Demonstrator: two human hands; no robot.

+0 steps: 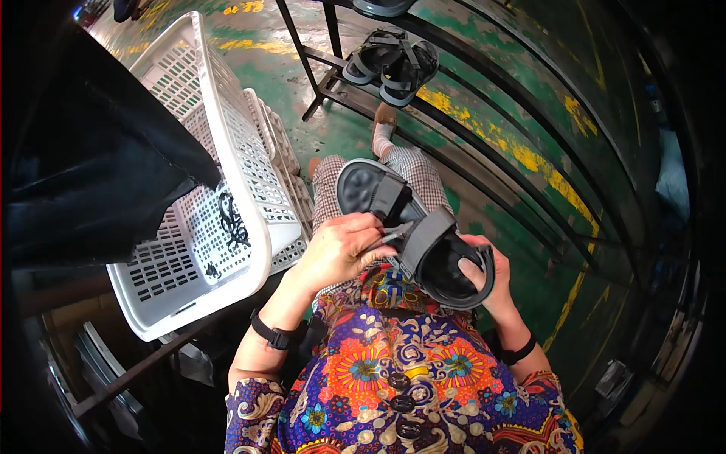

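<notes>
sandal (429, 239) is held between both hands above the person's checked trousers (330, 181), toe pointing forward and to the left. the left hand (348, 246) has its fingers pinched together on a thin grey piece (394, 232) at the sandal's side; whether this is a strap end or a separate part cannot be told. the right hand (491, 278) has its fingers clamped around the heel, thumb inside. status, as judged: sole and straps appear assembled; strap work at mid-foot seems unfinished, its remaining extent undetermined. surroundings: a white basket (261, 253) at left contains black cord-like pieces (232, 221); a black sheet (98, 159) partly hides it. ahead, a black metal rack (299, 53) carries a pair of sandals (408, 72). the floor (280, 76) is green with worn yellow markings.
</notes>
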